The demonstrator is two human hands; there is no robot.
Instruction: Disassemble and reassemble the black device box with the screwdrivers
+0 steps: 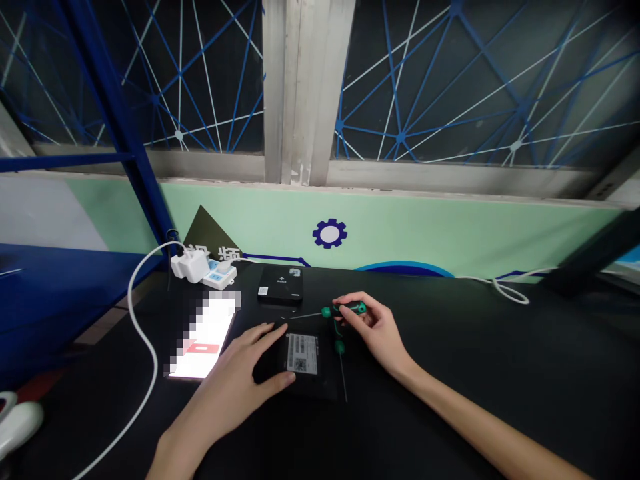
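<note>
A flat black device [302, 354] with a white barcode label lies on the dark table, label side up. My left hand [255, 363] grips it from the left, with the thumb near the label's lower edge and the forefinger at its far edge. In my right hand [373, 327] is a green-handled screwdriver [345, 309]. Its thin shaft points left, toward the device's far edge and my left fingertips; whether the tip touches anything, I cannot tell. A second green-handled screwdriver [341, 348] lies along the device's right side, its shaft toward me.
Behind the device sits another black box [281, 285] with a logo. To the left are a lit phone [207, 343], a white power strip with plugs [203, 268], and a white cable [134, 313] curving along the table. Another cable [510, 293] lies by the wall at right.
</note>
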